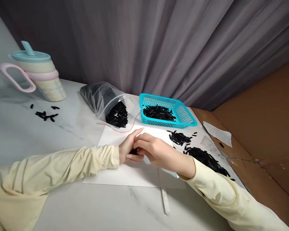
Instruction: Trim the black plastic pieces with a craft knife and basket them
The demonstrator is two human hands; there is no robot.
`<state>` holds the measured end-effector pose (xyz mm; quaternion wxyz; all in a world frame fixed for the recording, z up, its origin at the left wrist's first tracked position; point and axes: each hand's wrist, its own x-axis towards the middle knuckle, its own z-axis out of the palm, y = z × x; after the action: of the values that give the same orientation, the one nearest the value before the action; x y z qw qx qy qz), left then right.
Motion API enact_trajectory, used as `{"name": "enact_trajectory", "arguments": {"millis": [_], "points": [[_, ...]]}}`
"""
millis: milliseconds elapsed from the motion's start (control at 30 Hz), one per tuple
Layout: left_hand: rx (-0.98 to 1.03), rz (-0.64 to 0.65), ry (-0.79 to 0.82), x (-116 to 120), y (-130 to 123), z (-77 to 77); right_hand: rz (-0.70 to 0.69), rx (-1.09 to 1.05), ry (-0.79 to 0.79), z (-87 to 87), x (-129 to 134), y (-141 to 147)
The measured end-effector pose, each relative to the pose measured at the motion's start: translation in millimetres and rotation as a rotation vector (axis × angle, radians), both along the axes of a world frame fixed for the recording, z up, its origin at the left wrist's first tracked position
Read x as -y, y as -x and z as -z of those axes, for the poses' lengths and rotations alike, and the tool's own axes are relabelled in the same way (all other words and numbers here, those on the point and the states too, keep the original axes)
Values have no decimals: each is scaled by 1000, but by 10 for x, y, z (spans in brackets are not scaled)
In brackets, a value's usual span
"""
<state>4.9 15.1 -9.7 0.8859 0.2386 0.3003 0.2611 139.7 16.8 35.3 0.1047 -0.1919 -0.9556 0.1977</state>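
Over a white sheet (125, 175), my left hand (130, 147) is cupped around small black pieces (134, 151), which show between the two hands. My right hand (151, 147) reaches across the left palm, its fingers bent together at those pieces; its fingertips are partly hidden. Just beyond the hands lies a clear plastic bag (98, 96), its mouth open, with black elongated pieces (118, 115) inside. Right of the bag, a blue basket (186, 117) holds more of them. Loose piles of the same pieces (203, 158) lie to the right of my right hand.
A pastel cup with a handle (48, 77) stands at the back left, with several black pieces (47, 116) in front of it. A white strip (165, 200) lies near the front. Brown cardboard (267, 138) borders the right, and a grey curtain (135, 41) hangs behind.
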Motion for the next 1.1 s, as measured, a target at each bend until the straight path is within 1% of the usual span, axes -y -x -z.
{"name": "enact_trajectory", "arguments": {"millis": [167, 333, 433, 533, 667, 733, 800, 867, 933, 1000, 1067, 1100], "points": [[9, 117, -54, -37, 0, 62, 19, -78, 128, 42, -58, -59], [42, 250, -130, -77, 8, 67, 73, -125, 127, 61, -59, -120], [13, 241, -117, -71, 16, 24, 69, -167, 110, 104, -74, -156], [-13, 171, -92, -56, 20, -19, 68, -177, 43, 172, -48, -160], [-24, 155, -58, -56, 10, -23, 111, -131, -129, 255, 42, -121], [-27, 148, -58, -61, 4, -7, 126, -99, -209, 264, 82, -107], [-25, 147, -84, -60, 2, 7, 138, -85, -232, 241, 108, -114], [-38, 164, -143, -46, 3, 6, 157, -128, -144, 190, 125, -152], [-76, 185, -242, -17, 3, -16, 199, -197, 30, 125, 148, -224], [-124, 209, -374, 20, 0, -54, 261, -238, 204, 73, 187, -327], [-161, 218, -481, 55, -3, -91, 338, -249, 335, 61, 245, -444], [-176, 215, -508, 69, -5, -103, 378, -258, 394, 75, 278, -502]]}}
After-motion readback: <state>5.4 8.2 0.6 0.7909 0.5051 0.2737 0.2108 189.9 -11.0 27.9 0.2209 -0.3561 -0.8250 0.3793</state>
